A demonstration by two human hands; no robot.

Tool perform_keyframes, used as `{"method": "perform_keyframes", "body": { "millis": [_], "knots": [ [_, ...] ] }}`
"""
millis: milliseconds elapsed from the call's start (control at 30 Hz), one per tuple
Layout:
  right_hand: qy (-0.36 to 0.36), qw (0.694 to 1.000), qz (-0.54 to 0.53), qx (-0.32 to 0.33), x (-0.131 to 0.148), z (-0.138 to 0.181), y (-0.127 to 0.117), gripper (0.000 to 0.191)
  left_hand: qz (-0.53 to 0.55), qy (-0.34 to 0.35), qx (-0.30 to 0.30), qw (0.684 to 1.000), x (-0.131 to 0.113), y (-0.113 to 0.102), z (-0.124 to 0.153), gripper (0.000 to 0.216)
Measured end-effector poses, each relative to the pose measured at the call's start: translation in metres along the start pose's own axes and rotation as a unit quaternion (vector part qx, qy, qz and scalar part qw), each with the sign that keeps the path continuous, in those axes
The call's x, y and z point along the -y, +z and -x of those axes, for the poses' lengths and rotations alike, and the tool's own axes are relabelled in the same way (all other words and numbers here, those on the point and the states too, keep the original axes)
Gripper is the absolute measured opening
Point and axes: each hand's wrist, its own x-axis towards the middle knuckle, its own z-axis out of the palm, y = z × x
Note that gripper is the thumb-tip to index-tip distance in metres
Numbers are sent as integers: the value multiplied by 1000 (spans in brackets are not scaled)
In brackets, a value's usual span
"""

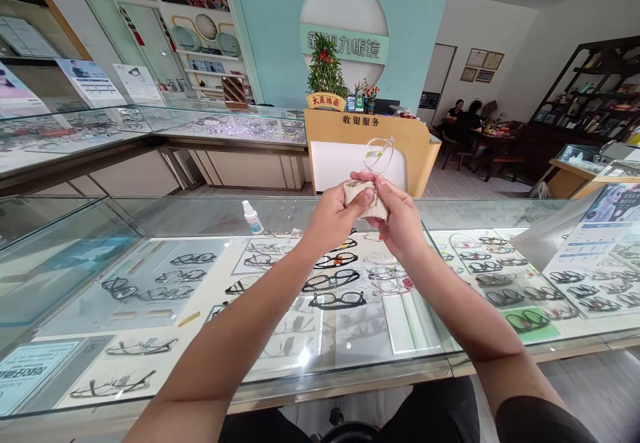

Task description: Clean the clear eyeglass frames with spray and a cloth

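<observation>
Both my hands meet above the glass display counter (345,366), holding a folded light-coloured cloth (367,202) and a pair of clear-framed eyeglasses (379,155). My left hand (336,211) is closed, its thumb pressing on the cloth. Closed as well, my right hand (399,215) grips the eyeglasses by their lower part, with the cloth against its fingers. The eyeglasses stick up above my fingertips, a small yellow-green mark showing at a lens. Part of the frame is hidden by the fingers and cloth. A small white spray bottle (253,217) stands on the counter to the left.
Under the glass lie several eyeglasses (339,300) in rows. A printed stand-up card (590,230) rises at the right. Beyond the counter is a wooden cashier desk (370,130) with a plant (325,66). Two people (463,120) sit at a table at the far right.
</observation>
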Motion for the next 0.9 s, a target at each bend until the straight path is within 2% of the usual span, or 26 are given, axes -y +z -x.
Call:
{"method": "perform_keyframes", "body": {
  "millis": [100,200,300,433,500,533,567,600,667,733,767,833,900],
  "knots": [
    [-4,1000,-10,4,-2,2,2,43,-8,0,-39,999,0,5,1,63],
    [5,1000,-7,-27,-4,2,3,42,-4,-9,-54,999,3,6,0,65],
    [0,998,-20,-57,-4,-1,0,38,-2,4,-34,999,8,3,-3,63],
    [-2,998,-16,-53,-1,-10,-11,32,-3,27,8,1000,9,-2,-6,59],
    [-46,997,31,-60,0,-15,-18,28,-7,21,25,999,4,-7,-6,58],
    [-97,990,77,-68,1,-16,-21,26,-15,14,28,999,1,-9,-6,57],
    [-164,973,143,-76,2,-18,-25,23,-23,6,27,999,-2,-13,-6,57],
    [-239,941,225,-82,4,-18,-29,19,-32,0,23,999,-6,-16,-6,57],
    [-366,830,413,-81,8,-19,-35,14,-47,-7,11,999,-13,-23,-6,59],
    [-426,707,560,-64,12,-18,-40,19,-61,-15,19,998,-19,-29,-5,61],
    [-441,660,605,-57,13,-17,-41,22,-69,-23,29,997,-21,-30,-4,62],
    [-459,599,655,-45,16,-15,-43,22,-76,-44,45,995,-24,-32,-2,63],
    [-465,564,681,-35,18,-14,-44,22,-68,-62,51,994,-24,-32,-1,64]
  ]
}}
